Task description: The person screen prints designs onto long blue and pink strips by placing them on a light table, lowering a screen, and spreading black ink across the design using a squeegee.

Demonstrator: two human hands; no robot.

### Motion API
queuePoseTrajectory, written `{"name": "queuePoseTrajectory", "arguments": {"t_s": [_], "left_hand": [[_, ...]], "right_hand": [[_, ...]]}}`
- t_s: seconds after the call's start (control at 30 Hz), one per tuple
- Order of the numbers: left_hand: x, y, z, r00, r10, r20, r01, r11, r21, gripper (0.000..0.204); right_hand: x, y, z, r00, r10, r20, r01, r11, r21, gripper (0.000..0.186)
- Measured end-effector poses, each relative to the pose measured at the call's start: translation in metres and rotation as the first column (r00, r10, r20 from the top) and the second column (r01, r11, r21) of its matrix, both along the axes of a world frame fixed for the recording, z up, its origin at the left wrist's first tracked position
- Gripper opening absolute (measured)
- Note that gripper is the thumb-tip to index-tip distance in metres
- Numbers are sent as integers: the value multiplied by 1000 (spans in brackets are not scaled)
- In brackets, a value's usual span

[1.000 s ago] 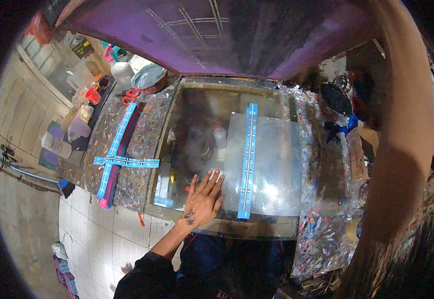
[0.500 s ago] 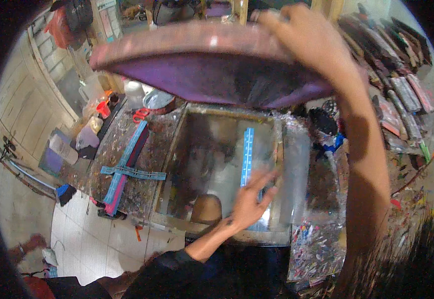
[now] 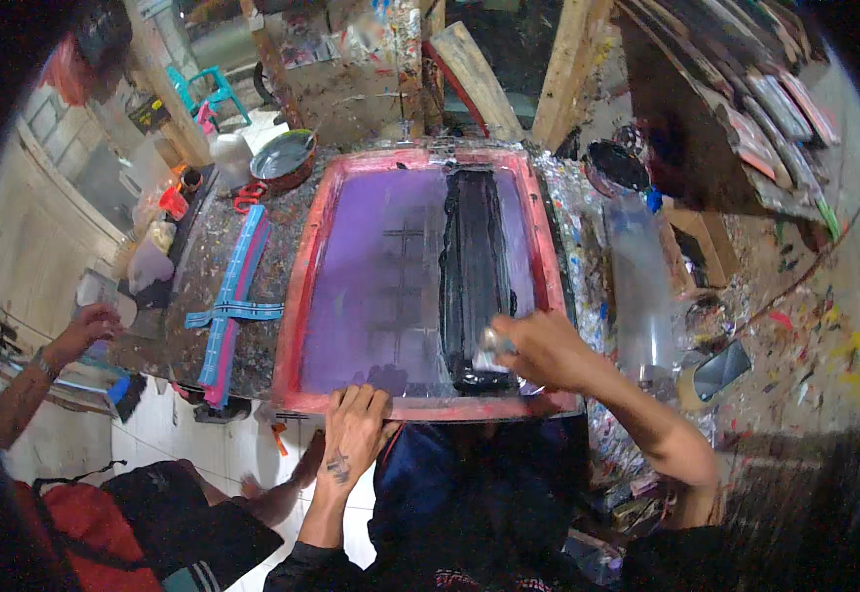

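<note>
A screen-printing frame (image 3: 303, 296) lies flat before me, with a pink rim and purple mesh. Thick black ink (image 3: 471, 257) runs in a long band down the right part of its mesh. Dark crossed line marks show through the middle. My left hand (image 3: 356, 414) is closed over the near rim, fingers on top. Over the near end of the ink, my right hand (image 3: 553, 350) is closed round a pale, ink-smeared handle (image 3: 494, 342); the tool's lower part cannot be made out. Left of the frame, blue strips (image 3: 234, 311) lie crossed on a pink strip.
Red scissors (image 3: 249, 197) and a bowl (image 3: 284, 158) stand at the back left. A bowl of black ink (image 3: 617, 168) sits at the back right, near a clear sheet (image 3: 642, 296) and a phone (image 3: 723, 370). Another person's hand (image 3: 94, 326) is at the left.
The frame, held up by my right hand before, is down flat and covers the glass and blue strip. My left hand has moved from there to the near rim; my right holds a handle.
</note>
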State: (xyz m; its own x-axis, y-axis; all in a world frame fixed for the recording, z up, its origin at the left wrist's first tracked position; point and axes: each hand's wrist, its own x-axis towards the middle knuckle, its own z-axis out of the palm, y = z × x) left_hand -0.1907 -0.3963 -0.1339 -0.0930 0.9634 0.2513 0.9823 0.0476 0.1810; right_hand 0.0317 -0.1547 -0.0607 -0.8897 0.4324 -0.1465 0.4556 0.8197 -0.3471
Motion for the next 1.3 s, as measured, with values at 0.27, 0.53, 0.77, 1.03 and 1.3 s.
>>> {"name": "queuePoseTrajectory", "arguments": {"t_s": [0.27, 0.53, 0.77, 1.03, 1.3], "left_hand": [[4, 7, 20, 988, 2, 156, 20, 990, -143, 38], [1, 13, 7, 992, 12, 124, 9, 985, -171, 31], [3, 8, -11, 990, 51, 134, -19, 972, -233, 33], [3, 10, 1, 987, 36, 156, 4, 968, -250, 30], [-11, 13, -5, 994, -106, 11, 106, 987, -118, 35]], "right_hand": [[5, 69, -68, 995, 86, -44, -59, 905, 422, 19], [-137, 329, -53, 972, 160, -173, -104, 950, 294, 39], [-159, 315, -73, 976, 12, -216, 65, 937, 343, 45], [-38, 52, -72, 996, -23, -88, 38, 984, 175, 11], [11, -75, -30, 986, -114, -122, 148, 935, 322, 31]]}}
